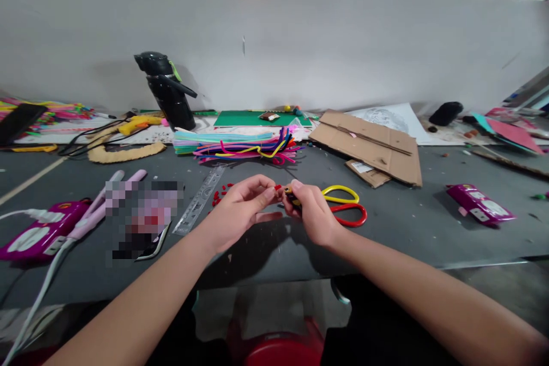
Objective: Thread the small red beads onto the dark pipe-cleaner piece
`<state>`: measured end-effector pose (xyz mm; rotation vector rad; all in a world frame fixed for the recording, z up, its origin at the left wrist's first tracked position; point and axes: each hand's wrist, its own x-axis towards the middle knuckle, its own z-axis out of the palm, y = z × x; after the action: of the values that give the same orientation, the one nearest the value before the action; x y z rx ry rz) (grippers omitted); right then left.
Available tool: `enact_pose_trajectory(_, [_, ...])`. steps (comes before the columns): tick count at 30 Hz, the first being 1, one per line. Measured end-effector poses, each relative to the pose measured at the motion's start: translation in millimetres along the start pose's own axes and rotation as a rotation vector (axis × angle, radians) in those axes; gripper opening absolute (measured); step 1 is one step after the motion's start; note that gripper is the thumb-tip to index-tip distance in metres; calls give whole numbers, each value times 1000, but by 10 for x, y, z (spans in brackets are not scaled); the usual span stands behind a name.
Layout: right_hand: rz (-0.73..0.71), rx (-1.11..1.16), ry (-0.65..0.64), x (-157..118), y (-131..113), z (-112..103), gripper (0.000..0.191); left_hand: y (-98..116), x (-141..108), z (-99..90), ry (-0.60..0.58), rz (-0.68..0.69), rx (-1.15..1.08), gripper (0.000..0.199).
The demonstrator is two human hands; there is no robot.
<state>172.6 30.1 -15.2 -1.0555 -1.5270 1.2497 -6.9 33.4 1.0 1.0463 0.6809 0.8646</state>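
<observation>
My left hand [249,206] pinches a short red piece of pipe cleaner [278,188] between thumb and fingertips. Close against it, my right hand [315,211] is closed around a small dark-and-yellow lighter [291,197], its metal end towards the red piece. I see no flame. Several short red pieces [217,195] lie on the table behind my left hand, beside a clear ruler [199,200]. Scissors with one yellow and one red handle [358,216] lie behind my right hand, which hides their blades. A bundle of colourful pipe cleaners [249,146] lies beyond both hands.
A black flask [169,91] stands at the back left. Cardboard pieces [369,146] lie at the back right. Purple power strips [480,204] sit on both sides. A pink hair-straightener-like tool [100,206] and a yellow glue gun [139,124] lie left, with cables around.
</observation>
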Motion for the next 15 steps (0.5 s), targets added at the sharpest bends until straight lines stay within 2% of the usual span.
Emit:
enact_pose_trajectory(7, [0, -61, 13, -6, 2, -7, 54, 50, -22, 46, 28, -42, 22, 16])
enact_pose_trajectory(15, [0, -82, 10, -12, -34, 4, 54, 21, 1, 64, 99, -2, 109, 22])
